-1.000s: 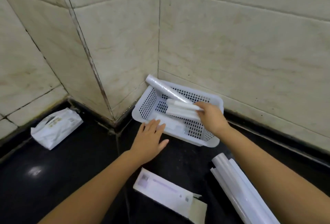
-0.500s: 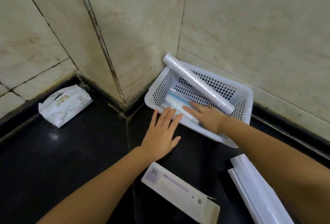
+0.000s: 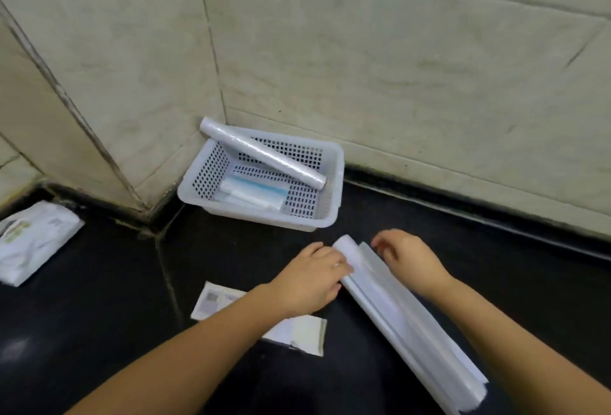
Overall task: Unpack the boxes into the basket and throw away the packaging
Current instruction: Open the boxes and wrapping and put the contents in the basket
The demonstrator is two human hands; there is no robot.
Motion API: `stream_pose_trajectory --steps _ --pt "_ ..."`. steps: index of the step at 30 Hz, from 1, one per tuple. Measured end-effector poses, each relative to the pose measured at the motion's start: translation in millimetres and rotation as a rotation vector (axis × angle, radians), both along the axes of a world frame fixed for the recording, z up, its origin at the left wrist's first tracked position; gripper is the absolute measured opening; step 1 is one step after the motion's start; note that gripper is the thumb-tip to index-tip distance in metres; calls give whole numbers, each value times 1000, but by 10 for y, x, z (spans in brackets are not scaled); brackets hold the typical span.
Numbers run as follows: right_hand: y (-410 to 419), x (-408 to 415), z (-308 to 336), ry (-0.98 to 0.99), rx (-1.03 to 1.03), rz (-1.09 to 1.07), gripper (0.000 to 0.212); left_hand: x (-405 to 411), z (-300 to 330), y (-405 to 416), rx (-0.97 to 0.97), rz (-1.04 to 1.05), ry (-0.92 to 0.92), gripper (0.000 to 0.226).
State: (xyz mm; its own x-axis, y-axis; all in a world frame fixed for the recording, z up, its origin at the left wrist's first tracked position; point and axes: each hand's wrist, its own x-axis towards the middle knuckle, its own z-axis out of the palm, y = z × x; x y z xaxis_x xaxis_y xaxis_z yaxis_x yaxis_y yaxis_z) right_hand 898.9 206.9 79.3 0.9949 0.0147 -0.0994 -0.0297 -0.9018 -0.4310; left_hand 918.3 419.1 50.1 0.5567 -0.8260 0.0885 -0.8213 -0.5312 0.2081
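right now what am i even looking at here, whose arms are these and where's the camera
The camera sits on a person's head and looks forward and down, so the two bare arms coming in from the bottom belong to the wearer. There is only this one view.

The dark surface is a floor in a tiled corner. Against the wall stands a white perforated basket. A long wrapped roll lies slanted across its rim, and flatter white and blue packs lie on its bottom.

In front, the left hand rests against the end of a long white box that lies on the floor. The right hand hovers at the box's other side with curled fingers; whether it touches is blurred.

Under the left forearm lies a flat white carton, and far left a soft white packet.
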Motion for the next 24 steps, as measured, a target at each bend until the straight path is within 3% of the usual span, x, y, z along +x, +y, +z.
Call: stream_pose_trajectory --steps 3,6,9,13,18,21,24 --pt "-157 -565 -317 255 -102 -64 43 -202 -198 -337 272 -9 57 42" --pt "-140 -884 -536 364 -114 -130 70 -262 -310 -466 360 58 82 32" --pt "-73 -963 -603 352 -54 -190 72 -291 -318 -484 365 69 12 25" --pt "-179 -943 -533 327 59 -267 58 -332 -259 -370 442 72 -26 28" --pt "-518 -779 -370 204 100 -469 63 -429 -187 -98 621 88 153 27" --pt "-584 -560 -208 120 97 -449 59 -422 -114 54 533 76 347 31" --pt "-481 -266 45 17 83 -335 56 -222 100 243 205 182 506 47"
